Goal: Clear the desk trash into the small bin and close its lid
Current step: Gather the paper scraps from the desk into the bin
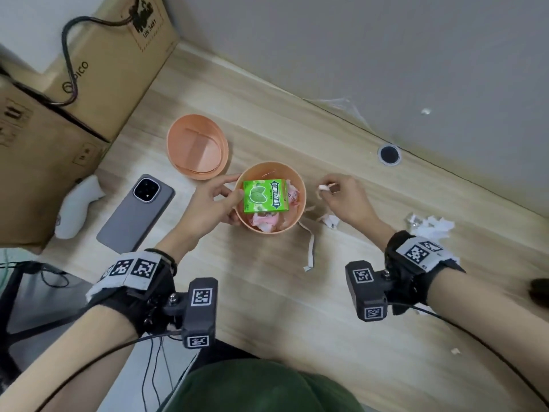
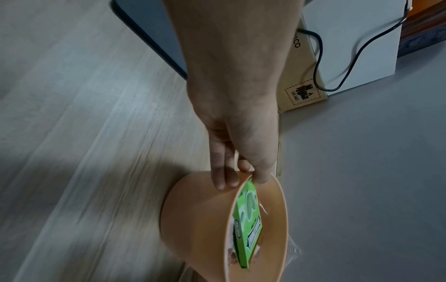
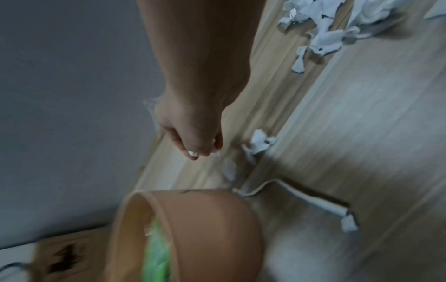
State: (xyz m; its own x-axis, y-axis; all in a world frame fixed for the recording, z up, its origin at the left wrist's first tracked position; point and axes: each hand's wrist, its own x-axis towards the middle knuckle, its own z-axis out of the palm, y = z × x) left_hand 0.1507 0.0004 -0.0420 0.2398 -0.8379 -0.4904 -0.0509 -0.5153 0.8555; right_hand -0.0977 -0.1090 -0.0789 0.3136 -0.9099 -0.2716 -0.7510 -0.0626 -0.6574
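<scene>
On the pale wood-grain desk (image 1: 267, 292) set against a grey wall (image 1: 386, 55), the left hand (image 1: 208, 203) grips the rim of the small peach bin (image 1: 300, 185), thumb inside beside a green gum box (image 1: 265, 195). Just right of the bin, the right hand (image 1: 346, 197) pinches a white paper scrap (image 1: 322, 188), with more torn paper (image 1: 430, 226) beyond its wrist. The bin's lid (image 1: 197, 145) lies upturned past the left hand, a grey phone (image 1: 136, 214) and cardboard boxes (image 1: 44, 173) to that hand's left.

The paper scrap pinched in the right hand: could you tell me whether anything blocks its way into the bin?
Nothing visible does. The right hand holds the scrap just beside the open bin; the lid lies apart on the desk. The gum box inside covers much of the opening.
</scene>
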